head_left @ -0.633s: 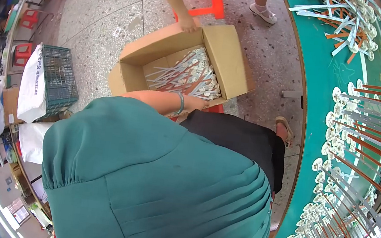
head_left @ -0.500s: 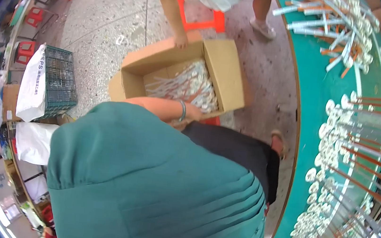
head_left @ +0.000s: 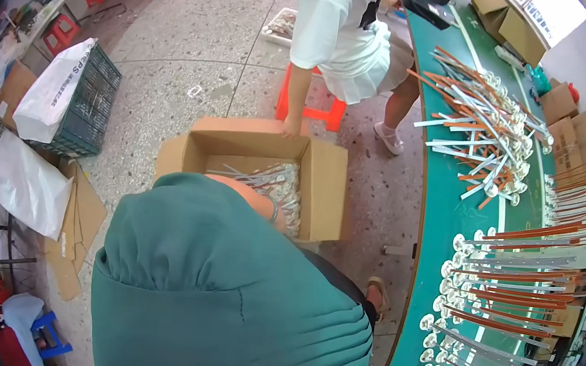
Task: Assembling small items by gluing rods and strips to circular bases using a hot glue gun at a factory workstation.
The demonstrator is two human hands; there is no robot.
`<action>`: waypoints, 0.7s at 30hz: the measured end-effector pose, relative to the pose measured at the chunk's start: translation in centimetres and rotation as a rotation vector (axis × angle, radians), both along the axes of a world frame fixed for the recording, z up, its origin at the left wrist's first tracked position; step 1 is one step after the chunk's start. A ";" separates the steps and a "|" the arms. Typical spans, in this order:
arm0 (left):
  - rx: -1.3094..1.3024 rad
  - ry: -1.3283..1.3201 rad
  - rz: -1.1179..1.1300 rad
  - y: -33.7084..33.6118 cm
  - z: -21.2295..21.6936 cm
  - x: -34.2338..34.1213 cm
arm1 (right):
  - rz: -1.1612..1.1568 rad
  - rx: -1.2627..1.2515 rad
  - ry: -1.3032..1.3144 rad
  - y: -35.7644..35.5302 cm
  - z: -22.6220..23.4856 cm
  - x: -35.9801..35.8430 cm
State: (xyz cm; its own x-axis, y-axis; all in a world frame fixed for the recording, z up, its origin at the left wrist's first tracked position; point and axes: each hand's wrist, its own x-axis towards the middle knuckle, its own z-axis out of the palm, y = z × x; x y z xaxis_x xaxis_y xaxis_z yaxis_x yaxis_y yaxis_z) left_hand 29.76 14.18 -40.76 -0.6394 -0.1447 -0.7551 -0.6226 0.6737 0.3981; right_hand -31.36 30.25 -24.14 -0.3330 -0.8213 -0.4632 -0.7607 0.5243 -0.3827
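My left hand [head_left: 279,222], with a silver bangle at its wrist, is at the near right side of an open cardboard box [head_left: 325,187]. My green sleeve and the box hide its fingers, so its grip does not show. Inside the box lies a heap of white and grey strips with round white ends [head_left: 286,182]. Another person's hand [head_left: 291,126] rests on the far rim of the box. My right hand is out of sight.
To the right runs a green-topped table [head_left: 388,268] bearing rows of orange and grey strips with round ends [head_left: 471,278] and a loose pile of them [head_left: 485,133]. A red stool [head_left: 317,105] stands behind the box. Left are a green crate [head_left: 91,100] and flattened cardboard [head_left: 79,223].
The view has tilted up, bringing more of the other person and the table into sight. My left hand stays at the box's near side but is more hidden now.
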 end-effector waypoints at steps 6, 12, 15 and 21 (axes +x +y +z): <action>-0.227 -0.011 0.651 -17.8 11.6 5.2 | -0.034 0.047 0.078 1.7 2.2 -0.9; -0.963 0.085 1.609 -29.6 24.1 19.3 | -0.094 0.127 0.098 5.7 1.3 0.9; -0.850 -0.019 1.553 -32.4 26.4 23.4 | -0.124 0.185 0.083 6.7 0.1 2.6; -0.973 0.170 1.210 -22.5 14.7 15.5 | -0.396 0.185 -0.029 10.0 0.2 6.8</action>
